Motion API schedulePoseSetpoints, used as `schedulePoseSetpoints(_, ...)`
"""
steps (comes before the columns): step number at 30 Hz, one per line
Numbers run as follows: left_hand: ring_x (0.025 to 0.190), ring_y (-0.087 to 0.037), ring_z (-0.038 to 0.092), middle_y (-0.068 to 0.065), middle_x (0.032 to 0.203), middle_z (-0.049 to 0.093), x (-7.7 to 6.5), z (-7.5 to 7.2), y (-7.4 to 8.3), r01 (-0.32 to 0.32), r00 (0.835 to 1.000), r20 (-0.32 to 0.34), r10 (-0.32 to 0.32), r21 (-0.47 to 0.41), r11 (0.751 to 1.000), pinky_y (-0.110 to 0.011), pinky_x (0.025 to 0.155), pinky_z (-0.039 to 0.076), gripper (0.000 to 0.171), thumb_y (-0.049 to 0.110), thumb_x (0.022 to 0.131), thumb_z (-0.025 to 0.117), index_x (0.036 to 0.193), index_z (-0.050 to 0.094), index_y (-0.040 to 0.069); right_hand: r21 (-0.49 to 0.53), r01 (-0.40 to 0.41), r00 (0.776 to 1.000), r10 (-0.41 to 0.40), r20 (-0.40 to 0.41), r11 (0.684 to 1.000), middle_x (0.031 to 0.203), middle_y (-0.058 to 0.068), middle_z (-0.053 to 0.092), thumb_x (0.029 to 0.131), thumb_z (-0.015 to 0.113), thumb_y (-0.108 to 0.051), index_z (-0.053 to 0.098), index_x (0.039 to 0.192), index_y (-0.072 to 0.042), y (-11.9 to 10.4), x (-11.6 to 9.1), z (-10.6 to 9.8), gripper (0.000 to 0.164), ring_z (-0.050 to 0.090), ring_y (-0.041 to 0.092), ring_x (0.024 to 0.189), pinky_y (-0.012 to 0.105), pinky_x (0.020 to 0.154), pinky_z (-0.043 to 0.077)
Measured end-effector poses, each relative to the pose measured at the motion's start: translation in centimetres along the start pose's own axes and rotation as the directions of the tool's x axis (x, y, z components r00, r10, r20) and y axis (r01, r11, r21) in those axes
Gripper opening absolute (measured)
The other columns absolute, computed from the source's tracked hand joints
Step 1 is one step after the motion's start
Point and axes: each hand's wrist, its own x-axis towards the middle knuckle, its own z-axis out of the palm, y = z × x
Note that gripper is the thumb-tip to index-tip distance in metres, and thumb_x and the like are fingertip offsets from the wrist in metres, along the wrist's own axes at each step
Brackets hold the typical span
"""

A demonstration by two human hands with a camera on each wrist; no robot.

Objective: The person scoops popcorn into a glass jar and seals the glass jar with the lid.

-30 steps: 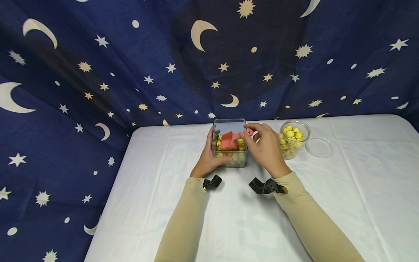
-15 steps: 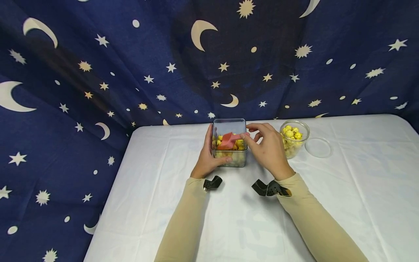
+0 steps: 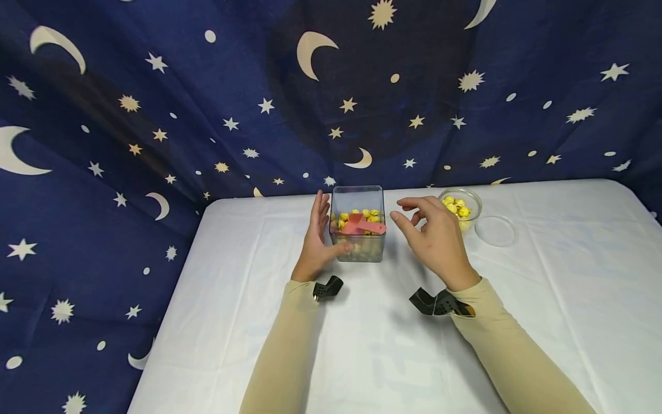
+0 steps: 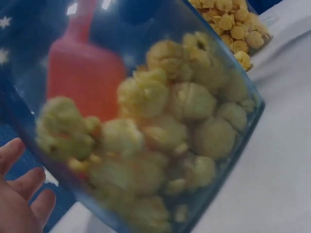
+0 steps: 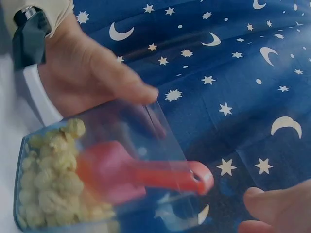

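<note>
A clear square container holds yellow popcorn. A pink scoop lies in it on the popcorn, its handle toward the right wall; in the right wrist view the handle's holed end sticks out past the rim. My left hand stands at the container's left side, fingers straight and spread, the thumb across the front. To the right of the container, my right hand is apart from the scoop and holds nothing, its thumb and forefinger parted.
Behind my right hand stands a round clear jar with more popcorn, partly hidden. A clear round lid lies flat to its right. The white-covered table meets a dark blue curtain with moons and stars at its back edge.
My right hand has let go of the scoop and moved off to the right. The scoop has come down onto the popcorn. My left hand's fingers have loosened from the container's side.
</note>
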Motion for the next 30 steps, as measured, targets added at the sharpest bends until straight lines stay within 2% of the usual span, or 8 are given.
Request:
schedulePoseSetpoints(3, 0.152, -0.039, 0.012, -0.019, 0.166, 0.012, 0.0, -0.1, 0.9, -0.031, 1.0, -0.004, 0.031, 0.026, 0.999, -0.061, 0.119, 0.01, 0.132, 0.06, 0.075, 0.082, 0.161, 0.0, 0.002, -0.016, -0.001, 1.0, 0.001, -0.024, 1.0, 0.093, 0.009, 0.064, 0.094, 0.073, -0.023, 0.074, 0.112, -0.005, 0.3, -0.3, -0.9, 0.026, 0.054, 0.016, 0.069, 0.022, 0.057, 0.04)
schedulePoseSetpoints(6, 0.151, -0.04, 0.013, -0.02, 0.165, 0.013, 0.0, -0.2, 1.7, -0.057, 0.998, -0.024, 0.059, 0.066, 0.996, -0.06, 0.12, 0.011, 0.128, 0.062, 0.077, 0.078, 0.16, 0.003, -0.001, -0.019, 0.015, 0.998, -0.016, -0.065, 1.0, 0.086, 0.008, 0.061, 0.093, 0.074, -0.018, 0.074, 0.11, -0.004, 0.6, -0.6, -1.7, 0.023, 0.052, 0.014, 0.069, 0.02, 0.058, 0.036)
schedulePoseSetpoints(10, 0.152, -0.026, 0.016, -0.009, 0.166, 0.019, 0.1, -0.3, 1.7, -0.067, 0.995, -0.066, 0.079, 0.164, 0.984, -0.05, 0.122, 0.014, 0.118, 0.062, 0.081, 0.076, 0.162, 0.01, 0.009, -0.015, 0.021, 0.992, -0.023, -0.122, 1.0, 0.088, 0.008, 0.064, 0.091, 0.075, -0.014, 0.075, 0.11, -0.003, 1.1, -0.8, -2.7, 0.021, 0.052, 0.012, 0.072, 0.02, 0.062, 0.034)
schedulePoseSetpoints(13, 0.151, -0.016, 0.019, 0.003, 0.165, 0.022, 0.0, 0.0, 2.1, -0.087, 0.99, -0.084, 0.11, 0.245, 0.966, -0.043, 0.122, 0.016, 0.104, 0.051, 0.086, 0.078, 0.163, 0.015, 0.022, -0.023, 0.005, 0.987, -0.009, -0.162, 1.0, 0.092, 0.01, 0.066, 0.091, 0.076, -0.014, 0.075, 0.112, -0.004, 1.7, -1.0, -3.5, 0.023, 0.051, 0.009, 0.074, 0.017, 0.063, 0.033)
schedulePoseSetpoints(16, 0.15, -0.013, 0.021, 0.009, 0.164, 0.023, 0.0, 1.0, 3.6, -0.127, 0.982, -0.095, 0.163, 0.305, 0.944, -0.04, 0.122, 0.017, 0.095, 0.031, 0.088, 0.079, 0.162, 0.019, 0.024, -0.036, -0.023, 0.98, 0.016, -0.198, 0.999, 0.094, 0.011, 0.066, 0.089, 0.078, -0.013, 0.075, 0.114, -0.004, 2.5, -1.3, -4.4, 0.026, 0.049, 0.005, 0.073, 0.015, 0.063, 0.032)
schedulePoseSetpoints(20, 0.15, -0.017, 0.023, 0.006, 0.163, 0.026, -0.2, 3.0, 5.7, -0.204, 0.96, -0.104, 0.26, 0.377, 0.904, -0.043, 0.121, 0.02, 0.089, 0.014, 0.088, 0.076, 0.161, 0.024, 0.017, -0.044, -0.091, 0.968, 0.078, -0.237, 0.995, 0.098, 0.01, 0.064, 0.087, 0.079, -0.012, 0.074, 0.117, -0.004, 3.6, -1.5, -5.5, 0.031, 0.048, -0.004, 0.076, 0.013, 0.064, 0.034)
schedulePoseSetpoints(25, 0.149, -0.025, 0.025, -0.007, 0.162, 0.029, -0.2, 5.3, 7.2, -0.296, 0.935, -0.048, 0.352, 0.441, 0.847, -0.047, 0.12, 0.024, 0.086, 0.015, 0.088, 0.076, 0.159, 0.027, 0.009, -0.055, -0.184, 0.951, 0.163, -0.262, 0.981, 0.107, 0.01, 0.062, 0.089, 0.076, -0.014, 0.072, 0.121, -0.003, 4.8, -1.5, -6.6, 0.034, 0.047, -0.012, 0.085, 0.014, 0.068, 0.035)
schedulePoseSetpoints(30, 0.149, -0.023, 0.027, -0.01, 0.161, 0.03, 0.1, 7.2, 7.5, -0.326, 0.93, -0.004, 0.367, 0.447, 0.833, -0.046, 0.119, 0.026, 0.084, 0.017, 0.088, 0.076, 0.158, 0.03, 0.007, -0.074, -0.223, 0.945, 0.197, -0.262, 0.972, 0.118, 0.015, 0.064, 0.092, 0.073, -0.017, 0.07, 0.125, -0.004, 5.6, -1.1, -7.4, 0.036, 0.045, -0.013, 0.09, 0.015, 0.072, 0.036)
